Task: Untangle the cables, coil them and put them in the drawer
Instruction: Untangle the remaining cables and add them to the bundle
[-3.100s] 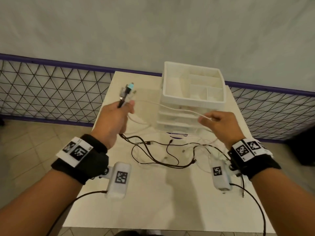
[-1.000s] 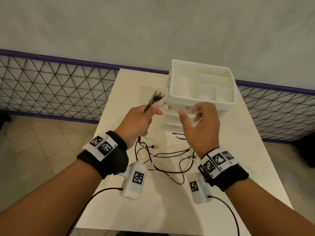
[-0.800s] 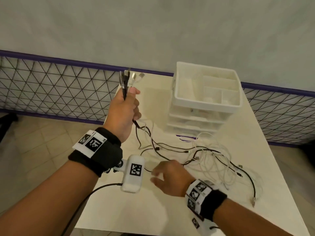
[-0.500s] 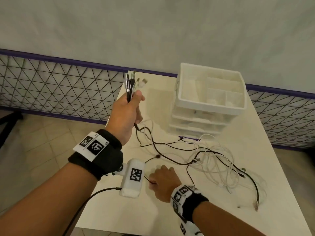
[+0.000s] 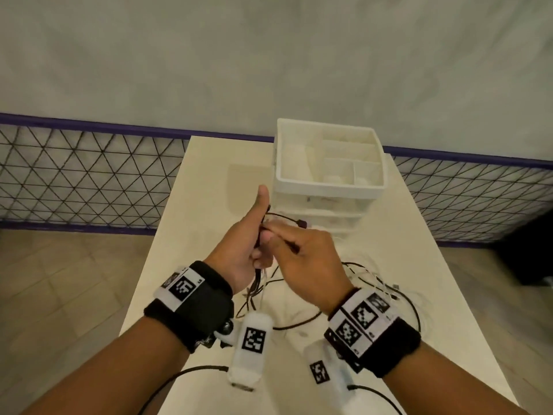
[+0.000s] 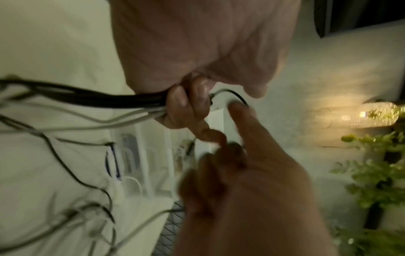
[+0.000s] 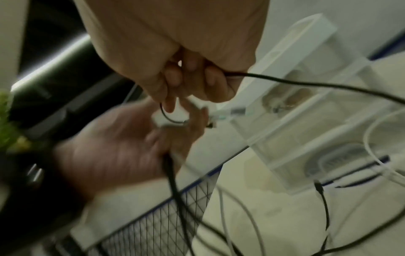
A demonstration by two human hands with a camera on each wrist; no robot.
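Note:
My left hand [image 5: 250, 245] is raised over the table with its thumb up. Its fingers [image 6: 186, 104] are curled round a bundle of black and white cables [image 6: 122, 101] that trails down to the table. My right hand [image 5: 308, 256] is right against it and pinches one thin black cable [image 7: 306, 84]. That cable's dark plug [image 5: 302, 224] sticks out past the fingers. The remaining tangled cables [image 5: 380, 283] lie loose on the table behind the right wrist. The white drawer unit [image 5: 329, 188] stands just beyond both hands, drawers closed as far as I can tell.
The white table [image 5: 209, 181] is narrow, with floor dropping off on both sides. A black mesh fence [image 5: 89, 175] with a purple rail runs behind it. A dark object [image 5: 532, 250] sits at the far right. A green plant [image 6: 372, 181] shows in the left wrist view.
My right hand came up off the table with a black cable and joined the left hand. My left hand moved down and rightward, still gripping the bundle.

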